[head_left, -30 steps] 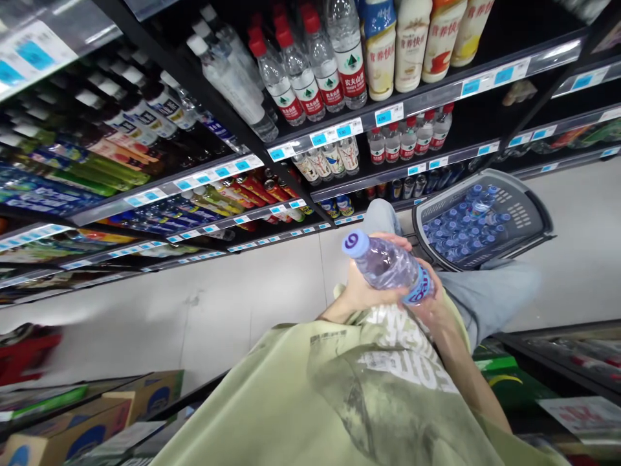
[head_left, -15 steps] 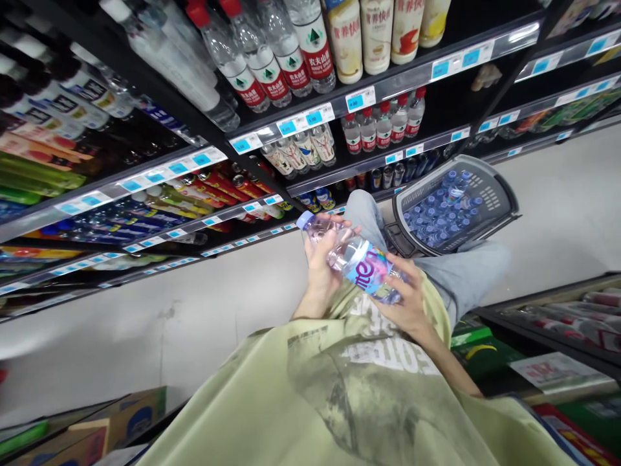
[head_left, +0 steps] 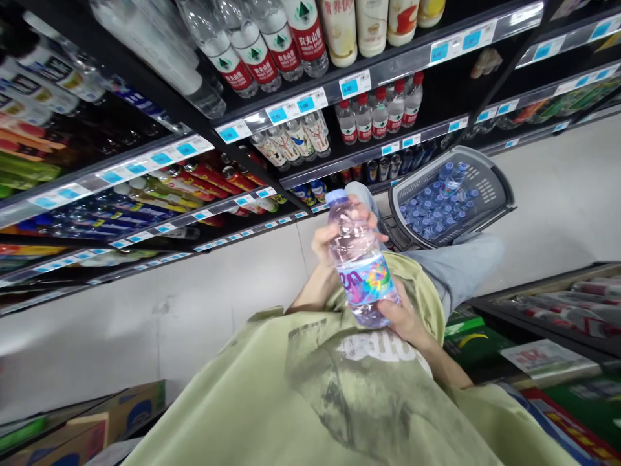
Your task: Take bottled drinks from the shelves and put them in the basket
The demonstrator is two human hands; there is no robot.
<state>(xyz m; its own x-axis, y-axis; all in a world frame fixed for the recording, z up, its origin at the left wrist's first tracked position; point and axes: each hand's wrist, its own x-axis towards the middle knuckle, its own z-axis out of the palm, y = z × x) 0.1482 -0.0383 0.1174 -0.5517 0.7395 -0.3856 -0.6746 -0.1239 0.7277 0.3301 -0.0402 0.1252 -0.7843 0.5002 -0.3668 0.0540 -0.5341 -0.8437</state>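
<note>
A clear water bottle [head_left: 356, 255] with a lilac cap and a bright multicoloured label stands nearly upright in front of my chest. My left hand [head_left: 330, 243] is wrapped round its upper half from behind, fingers curled over the neck. My right hand [head_left: 402, 317] grips its base from below. A grey shopping basket [head_left: 495, 188] holding several bottles with blue caps sits on the floor just beyond my knee.
Black shelves [head_left: 291, 110] of bottled water, milk drinks and cans run along the left and back. Cardboard boxes [head_left: 121, 414] stand at the lower left. Another low shelf [head_left: 557, 310] of goods lies at the right. Pale floor [head_left: 204, 304] stretches between them.
The bottle has been turned from lying sideways to almost upright, cap up. My left hand slid up toward the neck and my right hand moved under the base.
</note>
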